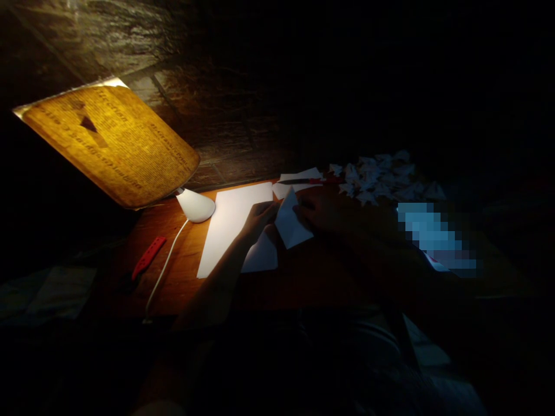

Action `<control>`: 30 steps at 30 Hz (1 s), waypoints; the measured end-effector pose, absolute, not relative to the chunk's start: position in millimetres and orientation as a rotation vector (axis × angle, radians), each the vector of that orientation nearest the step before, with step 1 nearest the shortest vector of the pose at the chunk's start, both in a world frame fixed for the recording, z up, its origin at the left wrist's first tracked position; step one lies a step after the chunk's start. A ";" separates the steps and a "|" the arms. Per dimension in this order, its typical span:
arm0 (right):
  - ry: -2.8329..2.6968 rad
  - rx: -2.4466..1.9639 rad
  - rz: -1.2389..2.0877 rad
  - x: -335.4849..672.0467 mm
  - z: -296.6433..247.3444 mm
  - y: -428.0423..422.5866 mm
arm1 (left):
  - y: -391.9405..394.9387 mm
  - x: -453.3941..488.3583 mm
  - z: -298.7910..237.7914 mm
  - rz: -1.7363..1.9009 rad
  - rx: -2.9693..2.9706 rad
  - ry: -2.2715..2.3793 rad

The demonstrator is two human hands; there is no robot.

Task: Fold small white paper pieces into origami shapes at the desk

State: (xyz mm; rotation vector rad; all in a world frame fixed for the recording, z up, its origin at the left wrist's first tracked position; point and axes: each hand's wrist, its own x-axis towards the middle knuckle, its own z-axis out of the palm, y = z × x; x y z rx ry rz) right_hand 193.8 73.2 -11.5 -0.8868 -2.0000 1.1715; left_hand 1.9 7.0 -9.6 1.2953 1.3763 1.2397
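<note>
My left hand (259, 219) is closed on the left edge of a folded piece of white paper (292, 224), which has a pointed top and a wider bottom. On its right side, my right hand (315, 209) grips the same paper; that hand is in deep shadow and only partly shows. The paper is held above the wooden table (182, 271), tilted toward me. Below and left of it lies a stack of white sheets (236, 231), partly covered by my left hand and forearm.
A lamp with a printed yellow shade (117, 144) and white base (195, 205) stands left, its white cord (167, 263) running forward. A red-handled tool (148, 257) lies beside it. Paper pieces (299, 176), many folded paper shapes (381, 176) and a lit, blurred-out screen (433, 237) are behind and right.
</note>
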 end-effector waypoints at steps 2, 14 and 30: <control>-1.969 -0.898 1.156 193.8 -11.7 75.3 | 6.2 0.0 -8.9 1.200 1.327 1.391; -1.873 -0.913 1.255 193.9 -9.1 75.6 | 5.3 -0.4 -7.5 1.139 1.407 1.431; -1.929 -0.914 1.185 192.5 -14.5 81.9 | 6.6 -3.2 -11.2 1.119 1.557 1.409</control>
